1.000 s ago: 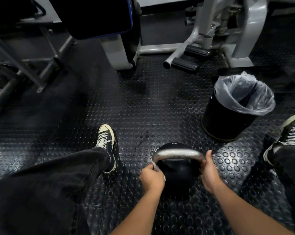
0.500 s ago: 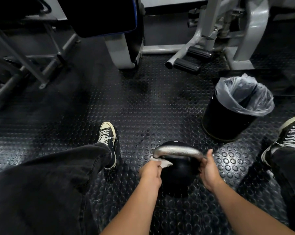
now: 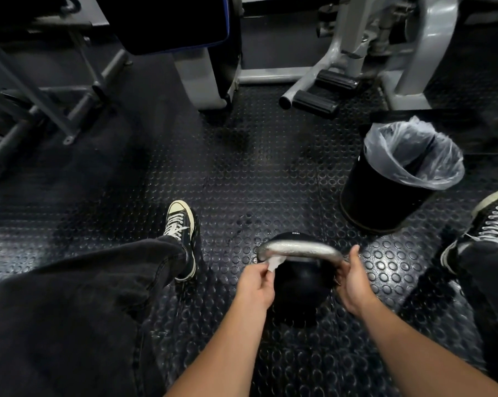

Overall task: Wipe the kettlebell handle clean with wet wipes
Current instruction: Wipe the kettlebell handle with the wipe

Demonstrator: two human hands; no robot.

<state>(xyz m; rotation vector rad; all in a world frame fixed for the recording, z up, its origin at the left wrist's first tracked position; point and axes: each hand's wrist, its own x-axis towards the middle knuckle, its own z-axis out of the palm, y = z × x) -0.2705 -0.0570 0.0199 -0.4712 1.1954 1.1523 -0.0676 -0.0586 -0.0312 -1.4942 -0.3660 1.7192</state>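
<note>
Wiping: your left hand [image 3: 255, 283] pinches wet wipe [image 3: 274, 262] against handle [image 3: 299, 249], left end
Right hand [image 3: 352, 277]: grips handle's right end
Kettlebell [image 3: 298, 285]: on floor, bin [image 3: 385, 193] far right

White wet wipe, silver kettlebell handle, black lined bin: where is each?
White wet wipe [image 3: 273, 262], head view: crumpled part above the fingers.
Silver kettlebell handle [image 3: 298, 249], head view: top of the arch.
Black lined bin [image 3: 379, 200], head view: outer wall.

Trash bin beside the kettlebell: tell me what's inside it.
The trash bin holds a clear plastic liner folded over its rim. Inside, only crinkled liner and dark shadow show. The bottom is hidden by the liner and the viewing angle, so any used wipes there cannot be seen.
</note>
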